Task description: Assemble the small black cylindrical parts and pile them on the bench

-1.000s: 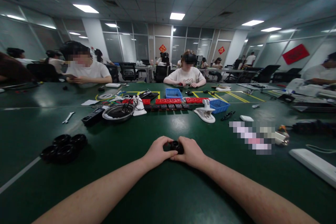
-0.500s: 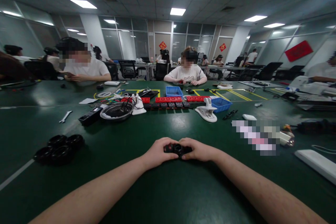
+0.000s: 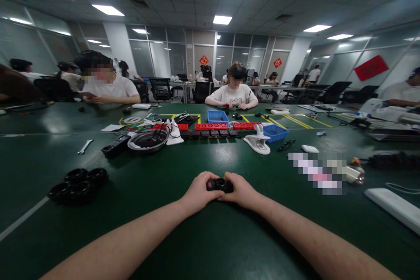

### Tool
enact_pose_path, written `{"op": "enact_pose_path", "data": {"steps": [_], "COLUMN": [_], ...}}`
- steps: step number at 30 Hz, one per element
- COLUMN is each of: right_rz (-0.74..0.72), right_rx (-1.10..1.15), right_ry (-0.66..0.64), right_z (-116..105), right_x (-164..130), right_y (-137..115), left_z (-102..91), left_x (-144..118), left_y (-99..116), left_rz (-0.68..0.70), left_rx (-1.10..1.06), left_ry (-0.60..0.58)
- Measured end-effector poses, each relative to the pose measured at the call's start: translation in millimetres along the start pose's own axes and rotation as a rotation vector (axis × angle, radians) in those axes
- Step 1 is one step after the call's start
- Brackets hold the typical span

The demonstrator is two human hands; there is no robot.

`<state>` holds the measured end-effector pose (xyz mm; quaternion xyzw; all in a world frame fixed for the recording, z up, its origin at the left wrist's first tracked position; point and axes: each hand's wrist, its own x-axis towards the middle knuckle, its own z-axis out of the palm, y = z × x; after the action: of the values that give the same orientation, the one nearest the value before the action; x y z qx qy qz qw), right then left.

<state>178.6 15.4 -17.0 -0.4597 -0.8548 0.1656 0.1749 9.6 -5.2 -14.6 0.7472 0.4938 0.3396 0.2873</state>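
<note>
A small black part with a round, ring-like opening point(image 3: 221, 183) is held between both hands over the green table point(image 3: 183, 245). My left hand point(image 3: 201, 191) grips its left side, thumb in front and fingers behind. On the other side my right hand point(image 3: 240, 189) is closed round the part, its thumb near the left thumb. The fingers cover much of the part, so its full shape is hidden. Off to the left stands a cluster of several black round rings point(image 3: 78, 186), apart from my hands.
Across the table lie a metal bowl point(image 3: 148, 148) with dark cable, a black box point(image 3: 115, 146), a wrench point(image 3: 85, 147), red socket strips point(image 3: 211, 126), blue trays point(image 3: 275, 137), a white clip base point(image 3: 257, 145) and a white bar point(image 3: 393, 204). Co-workers sit opposite.
The right hand has shifted slightly left, bringing the thumbs closer together on the black part. The view has tilted a little, so the surroundings sit slightly differently in the picture.
</note>
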Motion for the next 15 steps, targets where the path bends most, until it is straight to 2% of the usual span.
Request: {"op": "enact_pose_path", "data": {"steps": [3, 6, 11, 15], "right_rz": [0.038, 0.006, -0.202, -0.263], "right_rx": [-0.14, -0.153, 0.104, 0.206], "right_ry": [0.069, 0.061, -0.135, -0.265], "right_z": [4.2, -0.3, -16.9, -24.2], "right_x": [-1.7, -2.8, -2.0, 1.2], "right_y": [-8.1, -10.7, -1.9, 6.2], "left_z": [0.8, -2.3, -10.2, -14.9], "left_x": [-1.1, -0.9, 1.1, 1.6], "left_y": [0.5, 0.9, -0.7, 1.1], "left_rz": [-0.009, 0.012, 0.073, 0.086], "left_rx": [0.019, 0.013, -0.029, -0.063], "left_ry": [0.054, 0.015, -0.098, -0.172]}}
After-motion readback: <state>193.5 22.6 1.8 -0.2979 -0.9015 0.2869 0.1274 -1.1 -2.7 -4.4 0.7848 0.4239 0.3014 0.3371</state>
